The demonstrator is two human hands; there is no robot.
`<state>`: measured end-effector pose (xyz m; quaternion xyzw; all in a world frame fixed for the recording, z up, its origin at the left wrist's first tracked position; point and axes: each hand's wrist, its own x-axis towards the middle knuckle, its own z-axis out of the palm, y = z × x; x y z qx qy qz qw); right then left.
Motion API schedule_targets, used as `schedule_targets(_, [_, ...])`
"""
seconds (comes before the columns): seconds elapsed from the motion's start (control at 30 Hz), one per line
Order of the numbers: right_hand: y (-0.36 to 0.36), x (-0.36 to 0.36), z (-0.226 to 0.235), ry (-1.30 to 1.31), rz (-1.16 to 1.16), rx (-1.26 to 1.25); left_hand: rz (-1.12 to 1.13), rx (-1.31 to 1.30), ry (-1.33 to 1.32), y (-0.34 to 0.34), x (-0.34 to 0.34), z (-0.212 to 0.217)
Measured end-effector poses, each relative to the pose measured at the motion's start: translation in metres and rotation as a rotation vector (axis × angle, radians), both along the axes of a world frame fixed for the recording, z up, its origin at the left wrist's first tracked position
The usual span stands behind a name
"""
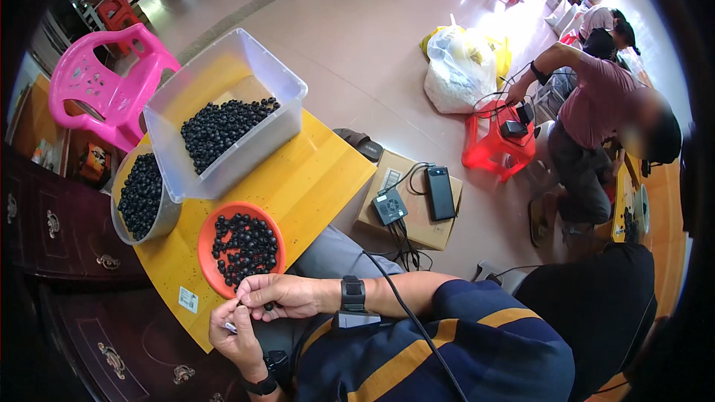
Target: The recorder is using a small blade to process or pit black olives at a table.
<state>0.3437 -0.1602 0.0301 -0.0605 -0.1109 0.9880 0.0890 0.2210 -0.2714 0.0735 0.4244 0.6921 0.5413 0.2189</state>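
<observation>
My left hand is closed, with a small silver-coloured tool in its fingers, mostly hidden. My right hand is closed too, its fingertips pinched against the left hand's. Black round pieces show under the right hand's curled fingers; what lies between the fingertips is too small to make out. Just beyond my hands, an orange-red bowl holds many black, bead-like pieces. Similar pieces fill part of a clear plastic bin, and more fill a round tub.
The containers stand on a yellow board. A pink chair stands at left above dark drawers. A cardboard box carries a power bank and cables. At right, a person bends by a red stool.
</observation>
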Motion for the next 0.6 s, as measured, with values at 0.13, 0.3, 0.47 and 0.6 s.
schedule_targets(0.13, [0.005, 0.004, -0.003, -0.018, -0.002, -0.03, 0.027, 0.018, -0.018, 0.008, 0.008, -0.005])
schedule_targets(0.3, [0.013, 0.008, -0.006, -0.078, -0.03, -0.061, -0.031, 0.023, 0.194, 0.019, 0.013, -0.005])
schedule_targets(0.47, [0.017, 0.009, -0.004, -0.069, -0.015, -0.068, 0.001, 0.034, 0.259, 0.018, 0.012, -0.011])
schedule_targets(0.6, [0.021, 0.01, -0.002, -0.051, -0.018, -0.081, -0.003, 0.076, 0.234, 0.024, 0.015, -0.01])
